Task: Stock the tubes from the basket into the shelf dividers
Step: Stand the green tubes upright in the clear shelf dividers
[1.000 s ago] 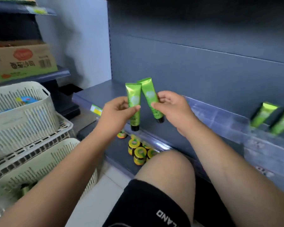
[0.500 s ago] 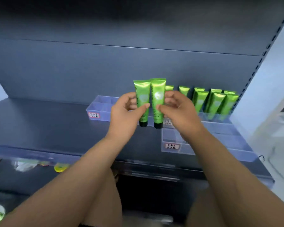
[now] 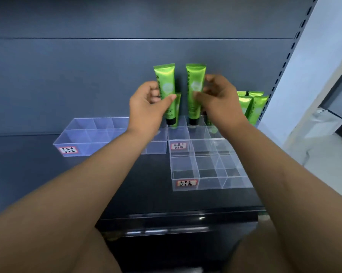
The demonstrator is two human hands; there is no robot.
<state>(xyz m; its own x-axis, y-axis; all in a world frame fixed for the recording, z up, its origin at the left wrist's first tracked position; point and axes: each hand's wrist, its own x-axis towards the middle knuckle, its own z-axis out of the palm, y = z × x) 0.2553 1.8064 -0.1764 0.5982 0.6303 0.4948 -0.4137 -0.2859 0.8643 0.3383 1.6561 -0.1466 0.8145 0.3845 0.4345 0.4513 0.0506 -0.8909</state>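
Fingers of left hand (image 3: 146, 109) pinch glossy green left tube (image 3: 164, 79); right hand (image 3: 219, 101) pinches right tube (image 3: 195, 79); clear divider (image 3: 201, 147) below.

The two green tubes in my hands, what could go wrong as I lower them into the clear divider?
The left hand holds the left tube cap down right in front of a stocked tube, so it may knock that one over or crowd its cell. The right hand pinches the right tube by fingertips only; it might slip and miss the clear divider.

Rear tubes (image 3: 258, 107) partly behind right hand (image 3: 221, 101)
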